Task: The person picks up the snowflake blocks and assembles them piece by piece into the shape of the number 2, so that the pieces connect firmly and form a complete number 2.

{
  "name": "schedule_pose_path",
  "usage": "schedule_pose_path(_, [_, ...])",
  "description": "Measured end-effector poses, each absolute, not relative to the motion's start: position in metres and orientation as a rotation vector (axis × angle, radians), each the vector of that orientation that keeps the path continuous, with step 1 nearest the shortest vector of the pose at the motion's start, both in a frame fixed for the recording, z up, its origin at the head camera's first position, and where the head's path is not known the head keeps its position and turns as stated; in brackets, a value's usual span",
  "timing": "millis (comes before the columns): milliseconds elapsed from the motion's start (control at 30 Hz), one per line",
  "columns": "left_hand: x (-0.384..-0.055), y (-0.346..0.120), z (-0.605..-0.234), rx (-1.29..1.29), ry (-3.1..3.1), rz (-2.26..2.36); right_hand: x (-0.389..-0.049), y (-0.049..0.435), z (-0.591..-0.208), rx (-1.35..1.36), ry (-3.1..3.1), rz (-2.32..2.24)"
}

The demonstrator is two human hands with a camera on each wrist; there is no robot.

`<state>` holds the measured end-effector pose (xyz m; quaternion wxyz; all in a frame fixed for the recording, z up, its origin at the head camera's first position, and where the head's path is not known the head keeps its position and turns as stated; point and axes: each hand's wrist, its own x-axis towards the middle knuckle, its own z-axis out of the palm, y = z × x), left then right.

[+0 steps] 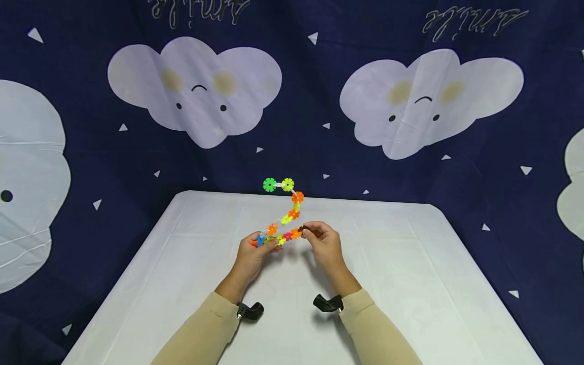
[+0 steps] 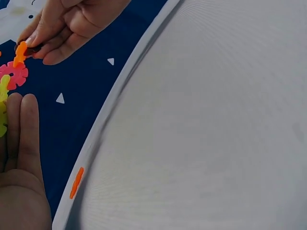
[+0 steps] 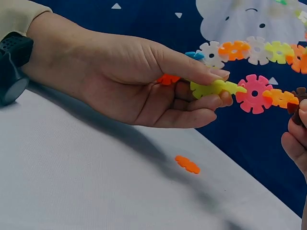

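Observation:
A chain of colourful notched plastic discs (image 1: 294,214) bends back on itself between the two hands. My left hand (image 1: 251,258) pinches the lower run of the chain at a yellow-green disc (image 3: 206,89), thumb on top and fingers beneath. Beyond it follow a pink disc (image 3: 254,94) and an orange disc (image 3: 282,99). With thumb and fingertips, my right hand (image 1: 326,246) pinches a dark brown disc (image 3: 301,96) against that orange one; whether the two are slotted together is hidden. The chain's far end is a green disc (image 1: 269,185), raised above the hands.
A loose orange disc (image 3: 187,164) lies on the white-covered table (image 1: 292,314), near its far edge. Behind the table hangs a dark blue cloth (image 1: 310,101) printed with clouds and triangles. A black wrist camera (image 1: 250,311) sits on each forearm.

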<state>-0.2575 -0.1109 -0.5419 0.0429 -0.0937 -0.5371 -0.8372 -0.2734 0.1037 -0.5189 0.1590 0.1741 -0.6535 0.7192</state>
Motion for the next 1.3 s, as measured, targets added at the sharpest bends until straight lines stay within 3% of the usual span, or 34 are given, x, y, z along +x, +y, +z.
schedule_pose_path(700, [-0.260,-0.115,-0.539,-0.183,-1.496,-2.597,-0.278,0.107,-0.526,0.587,-1.862,2.212])
schedule_pose_path(967, [-0.260,-0.117,-0.536,-0.125,-1.440,-2.614,-0.281,0.097,-0.535,0.571,-2.456,1.691])
schedule_pose_path(1300, [-0.262,-0.117,-0.538,-0.138,-1.399,-2.620,-0.289,0.070,-0.541,0.771,-2.665,1.165])
